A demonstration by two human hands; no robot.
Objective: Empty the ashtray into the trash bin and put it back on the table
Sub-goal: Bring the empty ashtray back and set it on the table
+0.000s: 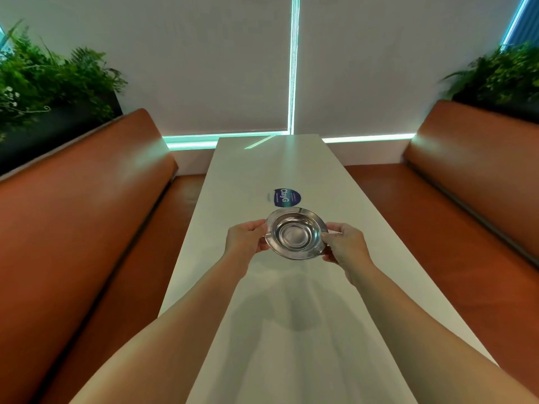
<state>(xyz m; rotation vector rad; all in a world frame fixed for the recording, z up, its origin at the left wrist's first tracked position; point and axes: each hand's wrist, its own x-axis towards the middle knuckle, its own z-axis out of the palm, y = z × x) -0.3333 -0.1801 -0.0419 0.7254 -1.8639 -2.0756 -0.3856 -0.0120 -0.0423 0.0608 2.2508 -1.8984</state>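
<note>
A round steel ashtray point(295, 234) is held over the middle of the long white table point(364, 243), tilted slightly toward me. Its bowl looks shiny and holds nothing I can see. My left hand point(246, 236) grips its left rim and my right hand point(345, 243) grips its right rim. Whether the ashtray touches the table or hangs just above it, I cannot tell. No trash bin is in view.
A blue round sticker point(287, 197) lies on the table just beyond the ashtray. Orange-brown padded benches run along the left point(87, 214) and right point(466, 185) sides. Planters with green ferns point(43, 80) stand behind both backrests. White blinds cover the window at the far end.
</note>
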